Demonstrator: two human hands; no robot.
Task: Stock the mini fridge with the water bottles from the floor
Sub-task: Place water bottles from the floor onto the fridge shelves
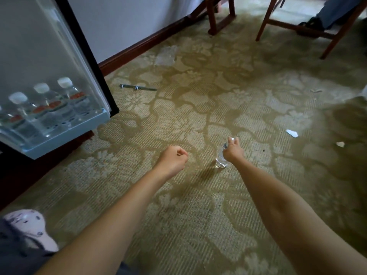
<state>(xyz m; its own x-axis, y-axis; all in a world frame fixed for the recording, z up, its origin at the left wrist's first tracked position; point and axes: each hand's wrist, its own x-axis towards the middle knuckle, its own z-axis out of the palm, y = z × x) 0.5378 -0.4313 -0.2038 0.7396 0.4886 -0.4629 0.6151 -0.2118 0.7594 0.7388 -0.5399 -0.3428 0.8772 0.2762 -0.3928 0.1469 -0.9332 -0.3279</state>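
**A carpeted hotel-style guest room**

The open mini fridge door (49, 62) at the left is the landmark: its lower shelf holds a row of small capped water bottles (49, 108). From it a patterned olive-and-cream carpet (198, 215) spreads across the whole floor. Behind the door runs a pale wall with a dark wood skirting board (143, 48). Far to the right of the fridge stand dark wooden chair legs (264, 26).

Fridge door (59, 62) stands open at left, bottles (49, 104) in its shelf (65, 133). A pen (138, 87) lies on the carpet (198, 205) beyond it; chairs (297, 26) at the back; right hand (232, 152) on a bottle (221, 160) in the middle
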